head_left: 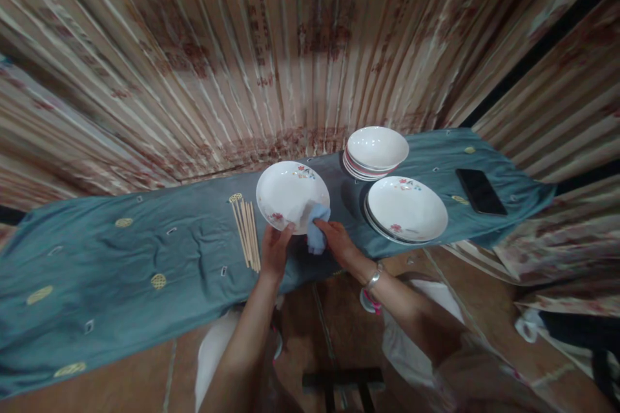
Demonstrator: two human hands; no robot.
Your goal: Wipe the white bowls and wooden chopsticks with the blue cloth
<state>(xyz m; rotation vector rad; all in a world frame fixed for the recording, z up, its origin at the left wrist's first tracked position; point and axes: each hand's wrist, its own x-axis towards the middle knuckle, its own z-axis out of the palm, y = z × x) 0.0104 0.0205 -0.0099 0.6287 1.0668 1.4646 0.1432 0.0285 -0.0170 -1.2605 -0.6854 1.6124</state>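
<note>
A white plate (288,190) with small flower prints is tilted up over the table's near middle. My left hand (276,248) grips its lower rim, thumb on top and the other fingers hidden beneath. My right hand (339,242) is closed on a light blue cloth (318,232), which lies over the plate's lower right rim. Just left of the plate, several wooden chopsticks (249,235) rest side by side on the tablecloth. To the right stands a stack of flowered plates (407,206), with a stack of white bowls (378,148) behind it.
A teal patterned tablecloth (116,271) covers the long narrow table. A black phone (480,191) lies near its right end. Pleated curtains (300,45) hang close behind the table and on the right. Below is a tiled floor (310,329) with a dark stool or bar (343,379).
</note>
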